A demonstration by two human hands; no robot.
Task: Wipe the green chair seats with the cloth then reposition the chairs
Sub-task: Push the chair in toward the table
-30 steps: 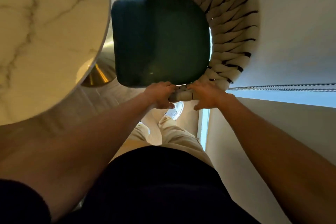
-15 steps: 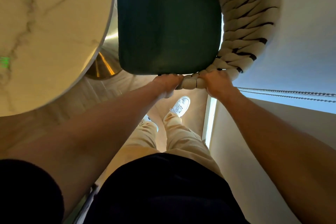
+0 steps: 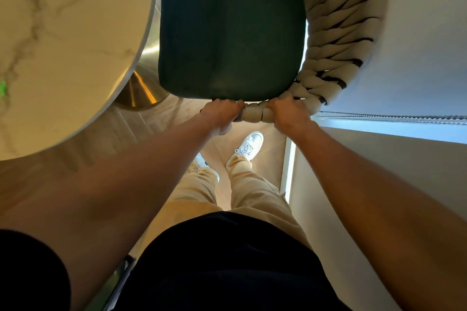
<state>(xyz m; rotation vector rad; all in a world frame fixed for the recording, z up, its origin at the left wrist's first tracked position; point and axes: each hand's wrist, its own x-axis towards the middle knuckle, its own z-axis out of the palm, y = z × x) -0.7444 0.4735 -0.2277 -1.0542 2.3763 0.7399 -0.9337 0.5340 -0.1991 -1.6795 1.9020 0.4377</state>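
A chair with a dark green seat [image 3: 231,30] and a beige woven rope backrest [image 3: 341,33] stands right in front of me, seen from above. My left hand [image 3: 221,113] and my right hand [image 3: 288,112] both grip the near end of the rope backrest rim [image 3: 255,115], side by side, fingers curled around it. No cloth shows in either hand or anywhere in view.
A round marble table top [image 3: 70,40] on a brass pedestal base [image 3: 141,91] sits close on the chair's left. A white wall [image 3: 417,33] and a window ledge with a bead chain [image 3: 394,117] hem in the right. My legs and white shoes [image 3: 249,145] stand on the wooden floor.
The chair has shifted away from me, toward the top of the view, with both hands staying on the backrest rim. My feet have come further into view beneath it.
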